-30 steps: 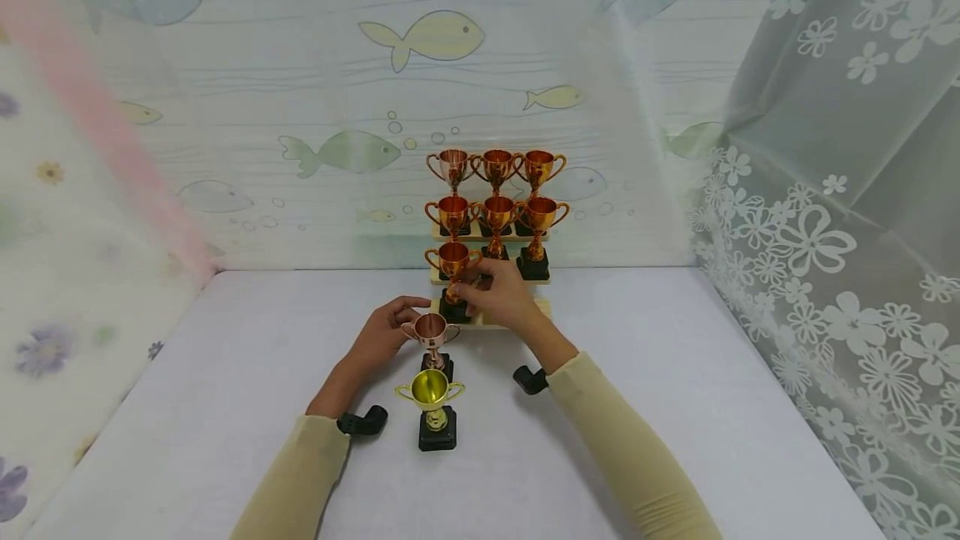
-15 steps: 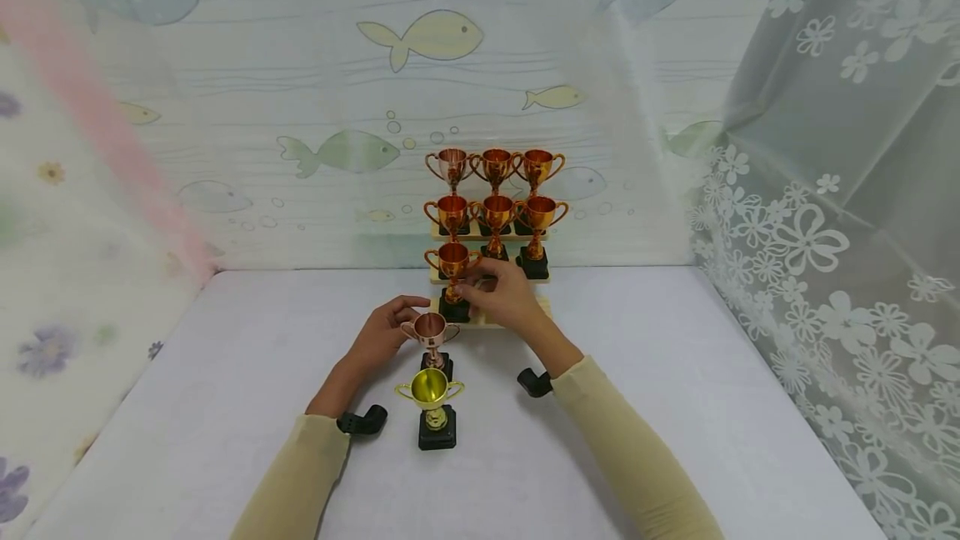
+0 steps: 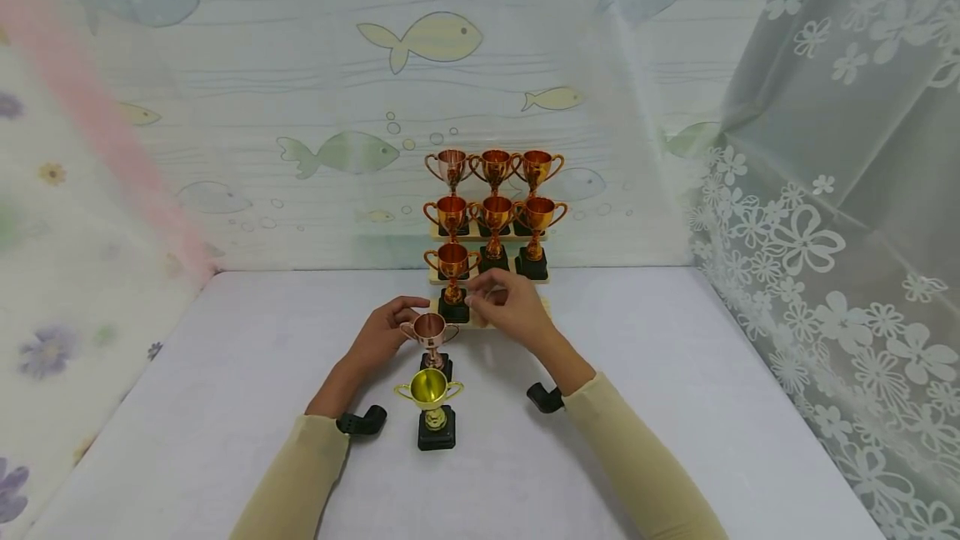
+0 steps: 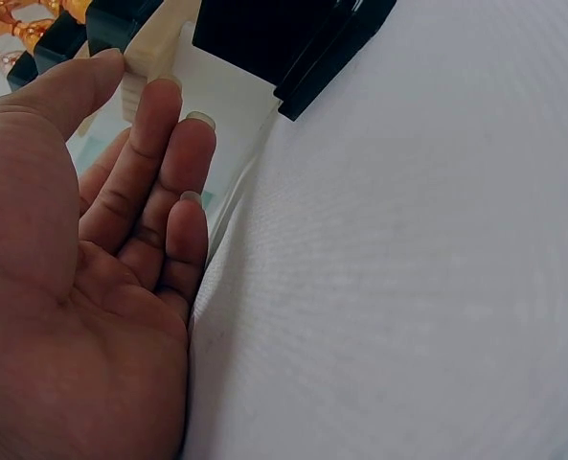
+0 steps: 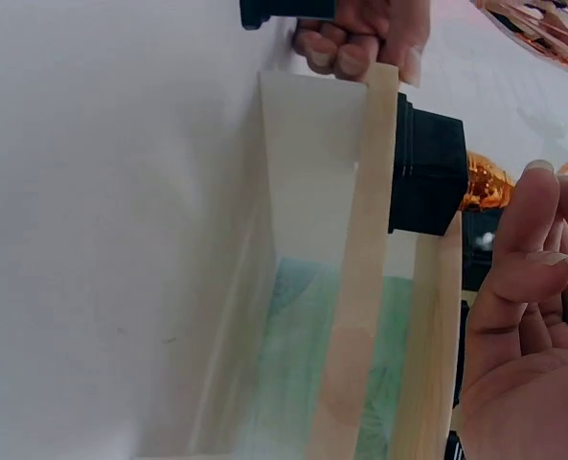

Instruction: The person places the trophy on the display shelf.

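A small copper-coloured trophy cup (image 3: 452, 259) on a black base stands at the left end of the lowest step of a wooden display stand (image 5: 349, 335). My right hand (image 3: 517, 307) is just right of its stem and base, fingers loosely bent, with nothing between them. At the stand's left end, my left hand (image 3: 378, 338) pinches the end of the lowest board between thumb and fingers, as the left wrist view shows. In front of the stand, a rose-coloured trophy cup (image 3: 431, 329) stands beside the left hand, and a gold trophy cup (image 3: 429, 388) stands nearer.
Two upper steps hold several copper-coloured trophy cups (image 3: 496, 211) in rows. The stand is on a white cloth-covered table (image 3: 630, 340), close to a fish-patterned curtain (image 3: 322, 90) at the back. A lacy curtain (image 3: 817, 248) hangs on the right.
My right hand has let go of the copper-coloured cup's stem and drawn slightly right and back. The cup stays on the lowest step. My left hand has not moved.
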Tool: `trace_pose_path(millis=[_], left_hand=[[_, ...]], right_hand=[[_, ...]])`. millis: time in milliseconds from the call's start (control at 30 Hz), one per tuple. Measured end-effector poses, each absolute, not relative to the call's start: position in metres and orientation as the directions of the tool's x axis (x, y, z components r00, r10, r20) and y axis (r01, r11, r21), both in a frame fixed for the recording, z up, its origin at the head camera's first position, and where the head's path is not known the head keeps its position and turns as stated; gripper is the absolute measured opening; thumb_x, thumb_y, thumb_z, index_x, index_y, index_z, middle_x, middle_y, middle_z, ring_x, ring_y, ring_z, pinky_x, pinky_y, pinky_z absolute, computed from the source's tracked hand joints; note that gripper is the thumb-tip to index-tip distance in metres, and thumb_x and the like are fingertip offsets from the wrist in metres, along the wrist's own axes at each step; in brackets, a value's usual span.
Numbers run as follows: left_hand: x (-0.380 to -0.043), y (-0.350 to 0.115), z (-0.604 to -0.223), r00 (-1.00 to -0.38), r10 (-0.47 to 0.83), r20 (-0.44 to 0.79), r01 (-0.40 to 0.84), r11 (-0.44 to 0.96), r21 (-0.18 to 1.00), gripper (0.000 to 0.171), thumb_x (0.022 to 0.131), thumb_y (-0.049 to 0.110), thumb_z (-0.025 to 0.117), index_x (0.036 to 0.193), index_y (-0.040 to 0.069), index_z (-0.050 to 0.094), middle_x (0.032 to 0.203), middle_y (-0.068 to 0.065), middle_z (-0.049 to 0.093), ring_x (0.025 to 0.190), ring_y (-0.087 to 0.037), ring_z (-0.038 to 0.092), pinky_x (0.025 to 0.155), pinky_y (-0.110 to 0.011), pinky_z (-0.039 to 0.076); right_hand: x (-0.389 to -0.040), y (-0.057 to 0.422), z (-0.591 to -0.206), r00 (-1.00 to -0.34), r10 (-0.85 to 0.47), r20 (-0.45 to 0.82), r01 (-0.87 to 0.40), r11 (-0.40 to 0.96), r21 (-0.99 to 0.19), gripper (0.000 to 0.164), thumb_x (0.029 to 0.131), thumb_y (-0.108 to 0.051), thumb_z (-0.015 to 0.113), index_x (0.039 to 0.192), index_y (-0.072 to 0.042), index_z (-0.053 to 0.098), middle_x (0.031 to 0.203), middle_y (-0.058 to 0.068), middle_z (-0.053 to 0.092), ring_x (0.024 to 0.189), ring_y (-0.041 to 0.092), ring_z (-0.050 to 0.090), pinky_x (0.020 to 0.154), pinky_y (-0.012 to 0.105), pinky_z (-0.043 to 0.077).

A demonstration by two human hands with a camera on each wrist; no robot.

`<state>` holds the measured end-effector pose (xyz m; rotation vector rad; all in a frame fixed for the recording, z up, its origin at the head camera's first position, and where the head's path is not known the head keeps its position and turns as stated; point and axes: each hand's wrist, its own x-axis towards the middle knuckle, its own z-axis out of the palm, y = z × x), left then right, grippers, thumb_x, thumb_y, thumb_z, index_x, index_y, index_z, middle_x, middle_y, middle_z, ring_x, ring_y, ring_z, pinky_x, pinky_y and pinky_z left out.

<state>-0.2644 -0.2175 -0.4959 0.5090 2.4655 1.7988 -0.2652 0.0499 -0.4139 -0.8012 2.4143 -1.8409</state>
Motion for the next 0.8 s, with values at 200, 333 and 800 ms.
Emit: trace_pose_path(millis=[200, 333, 800], left_hand=[[-0.265, -0.217, -0.497, -0.946, 0.284, 0.153, 0.235, 0.282, 0.93, 0.048, 0.09, -0.005, 0.056, 0.137, 0.004, 0.056, 0.099, -0.011, 0.07, 0.078, -0.016, 0.056, 0.066, -0.026, 0.039], [-0.267, -0.217, -0.497, -0.953, 0.27, 0.14, 0.22, 0.294, 0.93, 0.047, 0.09, -0.003, 0.058, 0.135, 0.01, 0.058, 0.098, -0.009, 0.071, 0.081, -0.016, 0.058, 0.07, -0.027, 0.041], [-0.265, -0.216, -0.495, -0.954, 0.264, 0.14, 0.223, 0.315, 0.923, 0.043, 0.094, 0.0, 0.058, 0.134, 0.016, 0.06, 0.096, -0.005, 0.071, 0.079, -0.014, 0.055, 0.069, -0.027, 0.039]], right_hand=[[-0.252, 0.049, -0.406, -0.847, -0.428, 0.316, -0.421, 0.176, -0.89, 0.019, 0.092, -0.001, 0.066, 0.108, 0.011, 0.066, 0.087, 0.022, 0.066, 0.062, 0.04, 0.059, 0.053, 0.025, 0.044], [-0.243, 0.048, -0.398, -0.814, -0.472, 0.339, -0.44, 0.12, -0.89, 0.016, 0.091, 0.004, 0.065, 0.104, 0.012, 0.066, 0.084, 0.023, 0.065, 0.062, 0.043, 0.059, 0.054, 0.029, 0.048], [-0.254, 0.042, -0.437, -0.741, -0.609, 0.283, -0.45, 0.136, -0.883, 0.017, 0.092, 0.003, 0.062, 0.106, -0.002, 0.07, 0.085, 0.017, 0.065, 0.061, 0.034, 0.063, 0.059, 0.039, 0.055]])
